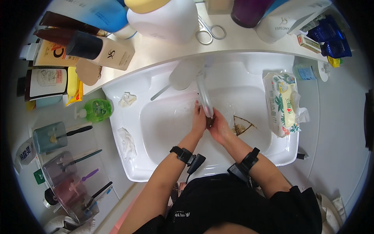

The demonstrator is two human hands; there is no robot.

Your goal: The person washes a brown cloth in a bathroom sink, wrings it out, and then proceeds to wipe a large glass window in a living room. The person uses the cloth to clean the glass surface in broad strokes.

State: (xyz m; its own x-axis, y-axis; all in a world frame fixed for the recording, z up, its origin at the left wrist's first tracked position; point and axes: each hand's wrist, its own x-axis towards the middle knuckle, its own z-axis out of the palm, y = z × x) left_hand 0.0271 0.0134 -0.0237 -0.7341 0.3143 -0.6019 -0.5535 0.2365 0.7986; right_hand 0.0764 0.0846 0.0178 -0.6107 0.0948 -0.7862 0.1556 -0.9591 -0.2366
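Both my hands meet in the white sink basin [172, 146], under the spout of the faucet [204, 93]. My left hand [199, 119] and my right hand [219, 125] close around a small brown object [209, 121] from either side. Fingers and the spout hide much of it, so its exact kind cannot be told. Splashes show on the basin around the hands. To the right of my right hand, a thin brown triangular frame with a tan, frayed clump [239, 128] lies on the basin floor.
Tissue pack [282, 105] sits on the right rim; crumpled tissues [127, 144] lie on the left rim near a green pump bottle [98, 110]. Above hangs a shelf edge [163, 57] with scissors [209, 31] and several bottles. Cups with toothbrushes [50, 137] line the left wall.
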